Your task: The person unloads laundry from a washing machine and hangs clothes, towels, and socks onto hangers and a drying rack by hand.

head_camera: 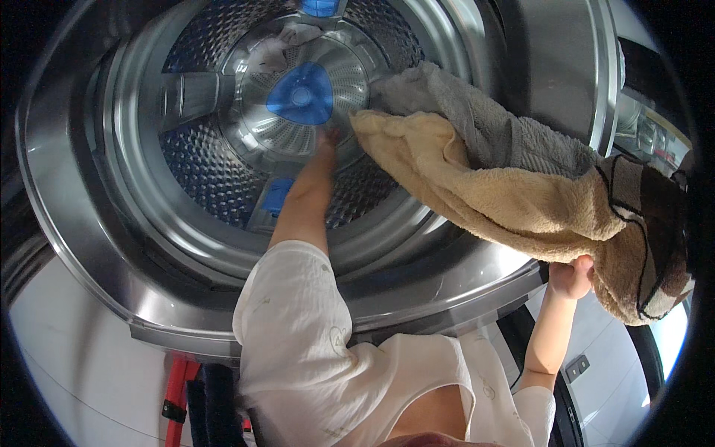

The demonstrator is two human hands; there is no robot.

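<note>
My left hand (pixel 328 138) is deep in the steel drum of a front-loading washing machine, just below the blue triangular plate (pixel 301 95) on its back wall. It is blurred, so its fingers and anything in them cannot be made out. At the right, outside the opening, my right hand (pixel 572 276) grips the underside of a tan towel (pixel 480 190) whose outer end has dark brown and pale bands. A grey towel (pixel 491 123) lies along the upper side of the tan one. Both towels stretch leftward across the drum's mouth. Pale cloth (pixel 273 50) rests inside, at the drum's upper back.
The wide metal door surround (pixel 106 246) rings the opening. Ribbed lifters (pixel 195 95) stick out of the drum wall. At lower left are a red bar (pixel 177 402) and dark fabric (pixel 215 408). Glassware (pixel 648 134) stands beyond the machine's right edge.
</note>
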